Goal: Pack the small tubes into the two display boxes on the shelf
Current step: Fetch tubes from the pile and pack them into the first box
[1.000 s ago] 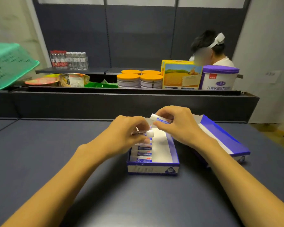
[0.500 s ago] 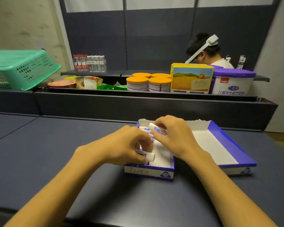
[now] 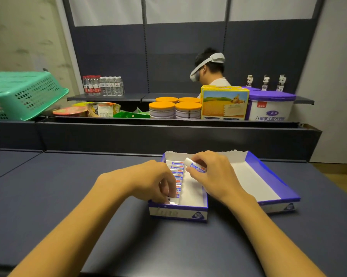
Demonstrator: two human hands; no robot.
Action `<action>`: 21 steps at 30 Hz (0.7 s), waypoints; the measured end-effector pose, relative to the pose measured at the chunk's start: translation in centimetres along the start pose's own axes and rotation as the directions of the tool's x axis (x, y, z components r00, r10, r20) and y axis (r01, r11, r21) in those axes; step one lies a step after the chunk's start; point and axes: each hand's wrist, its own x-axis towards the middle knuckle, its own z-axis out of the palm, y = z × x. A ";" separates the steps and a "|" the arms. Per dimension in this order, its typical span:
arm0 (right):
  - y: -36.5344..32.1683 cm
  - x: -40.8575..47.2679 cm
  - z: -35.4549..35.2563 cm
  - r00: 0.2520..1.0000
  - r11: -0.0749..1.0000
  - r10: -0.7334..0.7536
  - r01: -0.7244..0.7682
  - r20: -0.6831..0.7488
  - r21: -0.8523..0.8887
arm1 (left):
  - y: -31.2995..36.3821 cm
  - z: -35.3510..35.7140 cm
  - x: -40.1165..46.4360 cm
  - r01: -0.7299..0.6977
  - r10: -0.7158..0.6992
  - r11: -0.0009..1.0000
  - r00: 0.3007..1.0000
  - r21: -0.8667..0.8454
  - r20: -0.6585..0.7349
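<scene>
Shelf surface (image 3: 68,196): dark navy. Two display boxes (image 3: 177,213) (image 3: 276,196): blue outside, white inside; front panel white with blue emblem. Tubes in near box (image 3: 176,172): white, blue print, red accents. Held tube (image 3: 195,166): white cap, blue label. Basket (image 3: 22,94): green, perforated. Cans (image 3: 187,110): orange lids. Tub (image 3: 269,106): white, purple lid.

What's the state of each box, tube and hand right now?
Left box: open, a column of tubes along its left side.
Right box: open, looks empty.
Left hand: fingers curled, reaching into left box.
Right hand: pinches one tube.
</scene>
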 end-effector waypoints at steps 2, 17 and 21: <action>0.0 0.0 0.0 1.000 1.000 -0.004 0.004 0.005 -0.011 | -0.1 0.0 0.1 0.000 0.001 1.000 1.000 -0.011 0.009; -0.6 0.0 -0.2 0.999 0.998 -0.041 0.041 0.005 -0.051 | -0.5 0.3 0.2 -0.006 0.005 0.999 1.000 0.035 0.021; -0.7 0.0 -0.3 0.999 0.998 -0.043 0.043 -0.003 -0.050 | -0.6 0.0 0.1 0.001 -0.003 1.000 0.998 0.031 0.055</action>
